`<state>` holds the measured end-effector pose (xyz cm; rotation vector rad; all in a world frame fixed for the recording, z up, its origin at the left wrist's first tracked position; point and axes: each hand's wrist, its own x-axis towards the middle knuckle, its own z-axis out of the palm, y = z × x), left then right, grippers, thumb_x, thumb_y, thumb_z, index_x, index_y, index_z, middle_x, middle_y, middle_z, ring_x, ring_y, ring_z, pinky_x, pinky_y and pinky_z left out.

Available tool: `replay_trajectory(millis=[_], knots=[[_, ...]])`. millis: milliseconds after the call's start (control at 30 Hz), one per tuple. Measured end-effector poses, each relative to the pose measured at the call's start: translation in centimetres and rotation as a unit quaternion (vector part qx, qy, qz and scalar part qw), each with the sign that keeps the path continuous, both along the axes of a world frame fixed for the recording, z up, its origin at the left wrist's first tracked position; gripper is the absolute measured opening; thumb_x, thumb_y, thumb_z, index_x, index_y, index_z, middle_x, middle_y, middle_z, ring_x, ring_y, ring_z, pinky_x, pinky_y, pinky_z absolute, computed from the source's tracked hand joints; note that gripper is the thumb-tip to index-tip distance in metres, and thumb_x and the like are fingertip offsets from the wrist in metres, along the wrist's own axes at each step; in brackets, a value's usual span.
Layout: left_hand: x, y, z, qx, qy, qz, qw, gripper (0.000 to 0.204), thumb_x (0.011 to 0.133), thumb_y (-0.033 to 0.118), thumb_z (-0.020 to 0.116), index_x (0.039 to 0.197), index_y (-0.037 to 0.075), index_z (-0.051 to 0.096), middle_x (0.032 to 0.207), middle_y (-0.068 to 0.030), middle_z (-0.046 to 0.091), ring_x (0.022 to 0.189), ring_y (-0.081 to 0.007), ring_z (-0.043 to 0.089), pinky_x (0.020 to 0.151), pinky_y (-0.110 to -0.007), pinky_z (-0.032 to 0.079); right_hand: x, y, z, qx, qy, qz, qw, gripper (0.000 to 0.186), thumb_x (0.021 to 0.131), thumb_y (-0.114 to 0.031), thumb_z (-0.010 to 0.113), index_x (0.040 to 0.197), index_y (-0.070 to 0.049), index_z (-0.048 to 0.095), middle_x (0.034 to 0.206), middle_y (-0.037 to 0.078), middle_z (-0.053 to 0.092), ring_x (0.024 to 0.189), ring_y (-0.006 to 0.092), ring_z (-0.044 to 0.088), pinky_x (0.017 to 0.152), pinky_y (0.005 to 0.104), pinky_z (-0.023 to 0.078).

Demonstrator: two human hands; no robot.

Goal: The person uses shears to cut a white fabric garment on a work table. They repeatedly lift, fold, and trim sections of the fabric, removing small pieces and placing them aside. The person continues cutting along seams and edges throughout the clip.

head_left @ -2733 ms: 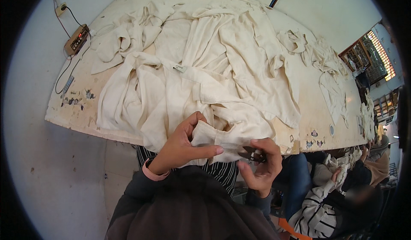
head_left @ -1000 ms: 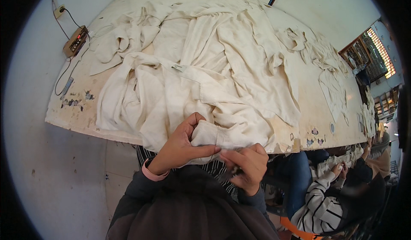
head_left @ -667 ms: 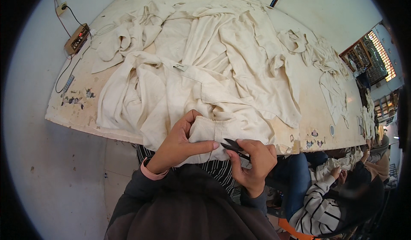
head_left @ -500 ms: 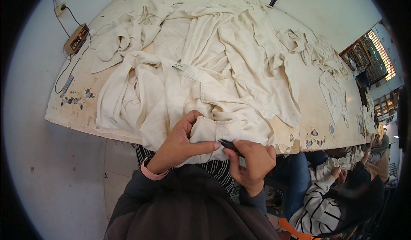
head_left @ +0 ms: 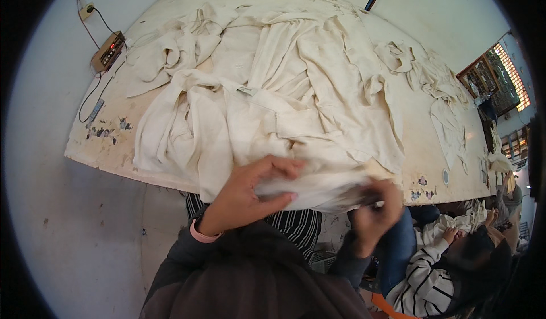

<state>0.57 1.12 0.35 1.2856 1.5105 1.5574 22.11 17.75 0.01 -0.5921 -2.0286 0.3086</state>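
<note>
A cream cloth garment lies crumpled over the table's near edge, with a small label at its neckline. At its near edge is my left hand, thumb and fingers apart around a blurred fold of the cloth, not pinching it. To the right, my right hand is smeared by motion, its fingers curled around a small black tool. The tool's exact kind is too blurred to tell. The cloth between my two hands is blurred too.
More cream garments lie on the worn table, including a pile at the right. A brown box with red lights and cords sits at the left by the wall. A person in a striped sleeve handles cloth at the lower right.
My right hand has moved right, away from my left hand, with the black tool. My left thumb and fingers have parted from the cloth edge they held. The view has shifted slightly.
</note>
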Motion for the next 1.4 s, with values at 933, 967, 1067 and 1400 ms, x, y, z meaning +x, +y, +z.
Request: replay_trajectory(millis=[933,967,1067,1400], knots=[[-10.1,-4.2,-3.4,-0.193,0.484,0.305,0.797,0.046,0.078,0.043,0.083,0.115,0.019,0.07,0.124,-0.0006,0.062,0.144,-0.0261,0.04,0.12,-0.057,0.009,-1.2,5.5,-1.7,-0.15,-0.066,-0.081,0.983,0.042,0.076,0.013,0.059,0.113,-0.006,0.067,0.105,0.014,0.068,0.09,0.0297,0.07,0.072,0.0366,0.054],[-10.6,-3.9,-3.6,-0.186,0.485,0.311,0.796,0.043,0.078,0.045,0.083,0.11,0.019,0.072,0.121,-0.0008,0.063,0.141,-0.0261,0.042,0.119,-0.057,0.009,-1.1,5.8,-1.4,-0.143,-0.052,-0.086,0.985,0.038,0.079,0.011,0.061,0.113,-0.005,0.067,0.105,0.014,0.068,0.091,0.0301,0.07,0.073,0.0369,0.054],[-13.1,-3.4,-4.3,-0.169,0.47,0.301,0.813,0.041,0.078,0.05,0.082,0.1,0.017,0.074,0.111,-0.0013,0.065,0.135,-0.0261,0.047,0.119,-0.058,0.01,-1.8,6.0,-3.7,-0.085,-0.096,-0.099,0.987,0.032,0.085,0.004,0.066,0.115,-0.005,0.067,0.105,0.014,0.069,0.094,0.0305,0.07,0.076,0.0379,0.054],[-13.7,-4.7,-2.6,-0.126,0.468,0.229,0.844,0.039,0.073,0.047,0.086,0.086,0.014,0.069,0.094,0.0027,0.064,0.108,-0.0215,0.053,0.104,-0.046,0.024,3.4,10.6,1.1,-0.005,-0.048,-0.241,0.969,0.017,0.089,-0.001,0.068,0.106,-0.001,0.069,0.101,0.011,0.069,0.092,0.0253,0.07,0.078,0.0344,0.053]])
